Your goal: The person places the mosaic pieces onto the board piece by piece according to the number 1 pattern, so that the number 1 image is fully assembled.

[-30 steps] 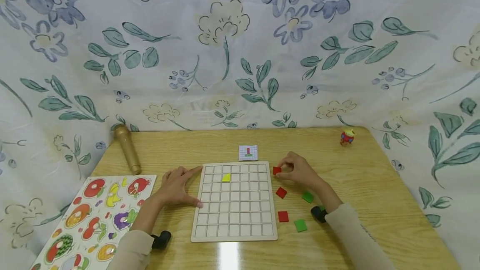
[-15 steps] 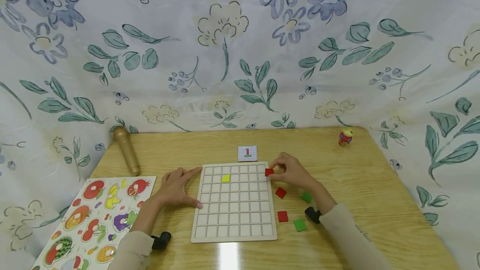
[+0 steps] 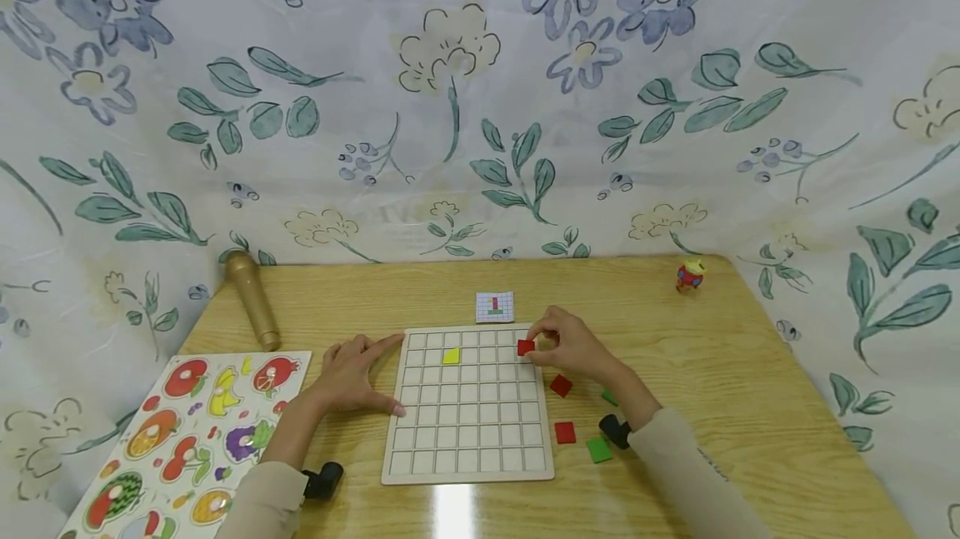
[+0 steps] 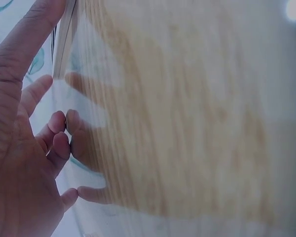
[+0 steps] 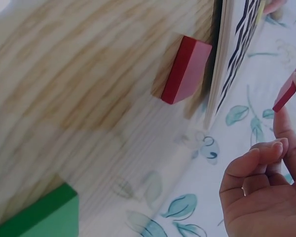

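My right hand (image 3: 573, 346) pinches a red square tile (image 3: 526, 348) between thumb and index finger over the upper right corner of the white grid board (image 3: 468, 480). In the right wrist view the same red tile (image 5: 287, 91) sits at the fingertips, other fingers curled. Along the board's left edge my left hand (image 3: 352, 376) rests with thumb and index finger spread, both tips at the edge. The left wrist view shows that hand (image 4: 24, 148) beside the board's side (image 4: 65, 42). A yellow piece (image 3: 451, 356) with a slanted corner lies in an upper left cell.
Right of the board lie red tiles (image 3: 565, 432) and green tiles (image 3: 599, 450). Behind it is a small pattern card (image 3: 495, 306). A fruit puzzle board (image 3: 187, 439) lies at left, a brown wooden cylinder (image 3: 253, 301) behind it. A small toy figure (image 3: 690, 275) stands back right.
My right hand has carried the red tile leftward from beside the board to over its upper right corner. The left hand has stayed at the left edge.
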`<state>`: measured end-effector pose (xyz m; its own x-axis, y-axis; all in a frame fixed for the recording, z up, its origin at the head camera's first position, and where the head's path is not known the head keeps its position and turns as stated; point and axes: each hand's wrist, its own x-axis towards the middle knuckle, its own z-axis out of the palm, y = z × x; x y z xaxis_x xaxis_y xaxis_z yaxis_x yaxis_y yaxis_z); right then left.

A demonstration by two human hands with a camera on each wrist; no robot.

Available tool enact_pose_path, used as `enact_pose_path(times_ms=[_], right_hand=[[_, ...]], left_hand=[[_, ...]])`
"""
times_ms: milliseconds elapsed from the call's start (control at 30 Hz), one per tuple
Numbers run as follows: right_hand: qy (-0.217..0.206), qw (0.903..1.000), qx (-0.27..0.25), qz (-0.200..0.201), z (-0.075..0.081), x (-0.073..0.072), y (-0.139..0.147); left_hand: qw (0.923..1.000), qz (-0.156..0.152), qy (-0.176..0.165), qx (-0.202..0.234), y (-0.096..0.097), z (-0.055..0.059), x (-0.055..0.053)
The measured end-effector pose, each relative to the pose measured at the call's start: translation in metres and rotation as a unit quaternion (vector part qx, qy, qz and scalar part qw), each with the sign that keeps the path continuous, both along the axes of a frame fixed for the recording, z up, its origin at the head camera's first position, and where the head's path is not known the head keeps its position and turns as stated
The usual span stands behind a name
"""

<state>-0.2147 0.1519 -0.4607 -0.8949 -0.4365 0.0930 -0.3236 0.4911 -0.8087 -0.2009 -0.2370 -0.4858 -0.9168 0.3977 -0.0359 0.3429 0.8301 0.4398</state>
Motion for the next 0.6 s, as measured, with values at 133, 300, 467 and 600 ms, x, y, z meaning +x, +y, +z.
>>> enact_pose_path(times_ms=[133,300,467,600], right_hand=[[-0.011,0.9999,0.003,-0.003,-0.001,0.000,-0.003],[-0.014,0.9999,0.003,0.000,-0.002,-0.001,-0.006],[-0.016,0.9999,0.001,0.002,-0.001,-0.001,-0.010],[-0.023,0.9996,-0.010,0.008,0.002,0.000,-0.015]], left_hand=[[1.0000,0.001,-0.002,-0.002,0.000,0.000,-0.001],[1.0000,0.004,-0.005,-0.003,0.000,-0.001,-0.001],[1.0000,0.004,-0.003,0.000,0.000,-0.002,-0.001],[1.0000,0.003,-0.002,-0.001,0.000,-0.003,-0.002]])
